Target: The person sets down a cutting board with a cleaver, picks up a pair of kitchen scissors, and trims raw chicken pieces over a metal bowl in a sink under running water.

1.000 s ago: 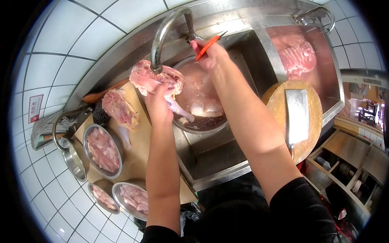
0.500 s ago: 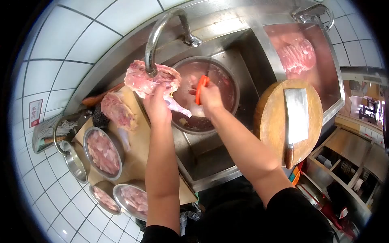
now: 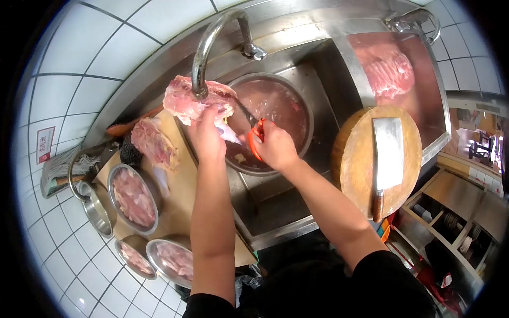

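My left hand [image 3: 208, 135] grips a large raw poultry piece [image 3: 183, 105] with a leg, holding it up under the curved faucet [image 3: 200, 58]. Closed around orange-handled scissors [image 3: 256, 140], my right hand [image 3: 279, 147] is just right of the meat. The dark blades point up and left, reaching the poultry's right end; whether they cut into it I cannot tell. Below both hands, a round metal bowl [image 3: 310, 127] of pinkish water stands in the sink, with a small yellowish scrap near its lower edge.
A second poultry piece [image 3: 155, 142] lies on the left board [image 3: 175, 212], beside metal bowls [image 3: 157, 212] of cut meat. To the right, a round wooden chopping block [image 3: 350, 159] carries a cleaver [image 3: 388, 151]. More meat [image 3: 392, 74] soaks in the far basin.
My right hand has turned and moved down slightly, swinging the scissors' blades left toward the poultry piece. My left hand still holds the poultry in nearly the same place.
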A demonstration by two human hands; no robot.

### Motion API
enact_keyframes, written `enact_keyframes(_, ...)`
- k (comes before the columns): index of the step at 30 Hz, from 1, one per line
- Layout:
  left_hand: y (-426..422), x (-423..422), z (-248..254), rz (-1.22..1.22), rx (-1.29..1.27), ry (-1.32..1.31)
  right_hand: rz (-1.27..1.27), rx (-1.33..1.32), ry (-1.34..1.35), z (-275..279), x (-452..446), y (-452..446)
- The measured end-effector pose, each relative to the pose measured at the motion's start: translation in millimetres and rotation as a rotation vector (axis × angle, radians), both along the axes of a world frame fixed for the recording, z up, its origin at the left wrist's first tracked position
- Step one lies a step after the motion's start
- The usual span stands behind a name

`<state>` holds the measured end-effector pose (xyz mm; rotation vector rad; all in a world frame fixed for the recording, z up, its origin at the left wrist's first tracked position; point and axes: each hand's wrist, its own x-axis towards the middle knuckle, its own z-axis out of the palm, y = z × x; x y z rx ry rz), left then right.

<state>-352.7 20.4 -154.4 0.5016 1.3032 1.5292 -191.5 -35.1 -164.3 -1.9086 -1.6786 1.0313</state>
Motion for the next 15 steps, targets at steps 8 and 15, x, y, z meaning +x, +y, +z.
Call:
enact_keyframes(8,4,-4,-4,-0.029,0.023,0.007,0.099,0.229,-0.315,-7,10,1)
enact_keyframes(15,4,-4,2,-0.057,0.044,0.008,0.119,0.28,-0.371,-12,14,20)
